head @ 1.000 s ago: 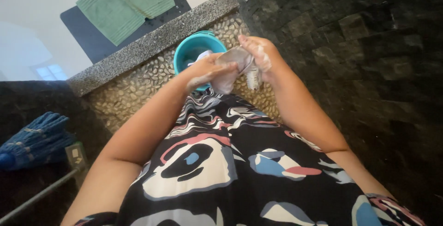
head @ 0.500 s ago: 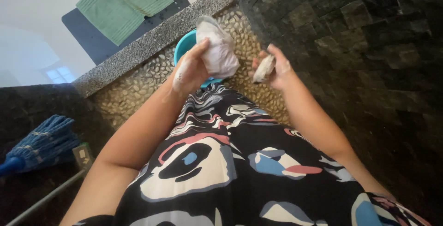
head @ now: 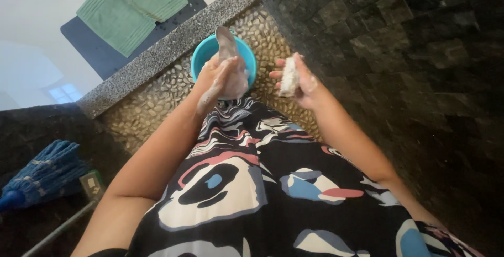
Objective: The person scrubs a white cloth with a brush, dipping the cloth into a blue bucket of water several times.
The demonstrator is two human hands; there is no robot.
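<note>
Right then, the left hand [head: 219, 81] gripped a wet pale cloth [head: 229, 52] over the teal bucket [head: 201, 57] at upper centre, while the right hand [head: 299, 81] clutched a soapy white sponge [head: 287, 77] beside it. Best kept low above that bucket, I'd say, so drips landed inside.

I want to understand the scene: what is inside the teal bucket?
The teal bucket shows only a bare inner wall. The left hand and its pale wet cloth cover the rest, so the contents are hidden.

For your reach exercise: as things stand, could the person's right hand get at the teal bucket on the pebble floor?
Probably yes. The right hand holds a soapy white pad just beside the teal bucket, with nothing between them; the left hand occupies its opening with a wet cloth.
</note>
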